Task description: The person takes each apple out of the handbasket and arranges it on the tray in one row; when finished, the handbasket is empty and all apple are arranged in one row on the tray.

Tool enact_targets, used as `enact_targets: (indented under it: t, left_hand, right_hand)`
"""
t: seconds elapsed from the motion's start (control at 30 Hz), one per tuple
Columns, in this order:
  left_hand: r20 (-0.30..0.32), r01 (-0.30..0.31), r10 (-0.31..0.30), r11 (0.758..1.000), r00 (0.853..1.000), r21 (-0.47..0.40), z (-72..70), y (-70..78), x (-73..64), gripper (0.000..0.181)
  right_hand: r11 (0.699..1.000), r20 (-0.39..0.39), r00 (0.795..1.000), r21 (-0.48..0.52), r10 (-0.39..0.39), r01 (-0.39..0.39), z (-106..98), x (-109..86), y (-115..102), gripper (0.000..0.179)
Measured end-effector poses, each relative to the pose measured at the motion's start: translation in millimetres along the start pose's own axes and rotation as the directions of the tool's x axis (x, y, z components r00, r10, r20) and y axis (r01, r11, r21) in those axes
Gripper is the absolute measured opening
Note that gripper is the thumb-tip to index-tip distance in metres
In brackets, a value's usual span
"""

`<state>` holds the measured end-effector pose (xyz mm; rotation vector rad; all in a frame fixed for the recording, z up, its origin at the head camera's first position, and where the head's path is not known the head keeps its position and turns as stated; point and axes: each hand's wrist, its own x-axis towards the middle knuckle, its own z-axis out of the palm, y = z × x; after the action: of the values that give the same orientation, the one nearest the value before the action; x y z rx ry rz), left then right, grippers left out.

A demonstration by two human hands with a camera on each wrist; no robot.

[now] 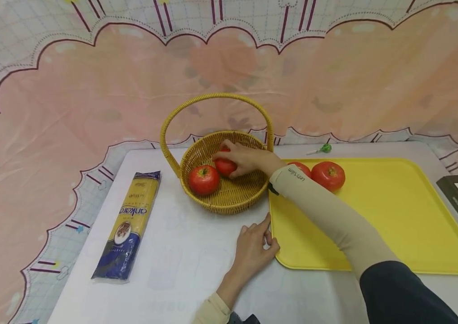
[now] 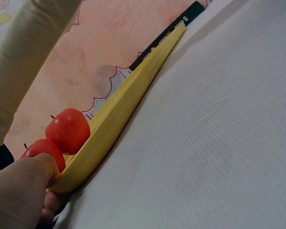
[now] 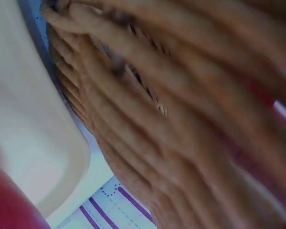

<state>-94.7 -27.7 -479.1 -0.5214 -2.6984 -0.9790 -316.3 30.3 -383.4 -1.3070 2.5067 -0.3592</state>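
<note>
Right hand curls round an apple inside the basket, mid-frame; left hand pinches the tray rim, below centre! Best settle that apple softly against the second apple, wrist clear of the handle.

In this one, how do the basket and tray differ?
The basket is round; the tray is a low rectangle with rounded corners. The basket is woven, the tray smooth. The basket has a tall arched handle; the tray shows none. The right hand grips an apple inside the basket; the left hand is at the tray's left edge. Both are yellow, and two red apples show in each.
</note>
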Motion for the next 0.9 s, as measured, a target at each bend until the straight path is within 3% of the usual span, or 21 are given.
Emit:
enact_targets:
  t: [0.3,0.57,0.9]
  left_hand:
    - [0.004,-0.003,0.003,1.000,1.000,-0.003,0.3,-0.7,0.3,0.057]
    - [0.008,0.005,-0.005,1.000,1.000,-0.002,0.4,-1.4,0.5,0.057]
    - [0.013,0.011,-0.011,1.000,1.000,-0.006,-0.3,-1.6,0.4,0.057]
  right_hand:
    - [0.998,0.089,0.996,-0.055,0.007,-0.002,-3.2,-3.7,-2.6,0.057]
    - [0.998,0.150,0.988,-0.054,-0.032,0.040,-5.4,-9.0,-4.4,0.054]
    - [0.999,0.126,0.991,-0.021,-0.045,0.048,-6.1,-21.7,-10.0,0.052]
